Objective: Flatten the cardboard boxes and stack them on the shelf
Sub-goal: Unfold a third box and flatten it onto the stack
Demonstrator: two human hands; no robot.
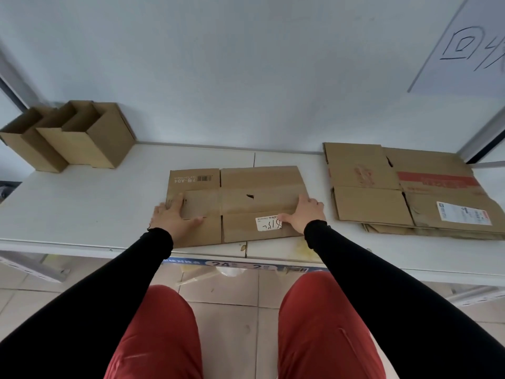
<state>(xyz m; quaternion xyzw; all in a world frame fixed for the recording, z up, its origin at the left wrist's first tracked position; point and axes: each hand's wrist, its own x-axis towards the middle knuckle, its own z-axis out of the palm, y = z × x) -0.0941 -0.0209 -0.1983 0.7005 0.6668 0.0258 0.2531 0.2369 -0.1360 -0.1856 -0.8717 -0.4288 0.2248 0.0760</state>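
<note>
Both hands, left (175, 216) and right (303, 214), press flat, fingers spread, on flattened box (237, 203); long axis left-right on shelf (82, 209). Flattened stack (404, 187) right.

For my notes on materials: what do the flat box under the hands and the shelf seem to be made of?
Flat box: brown corrugated cardboard, matte; creases, a small tear and a paper label show. Shelf: smooth white panels, probably painted metal or laminate; a seam shows.

I note brown flattened box (237, 203) with white handwritten label (269, 223) and black barcode (204, 178); brown stack (404, 190) bearing red band (437, 181); white shelf (82, 214); black sleeves (131, 269); red trousers (164, 337).
</note>
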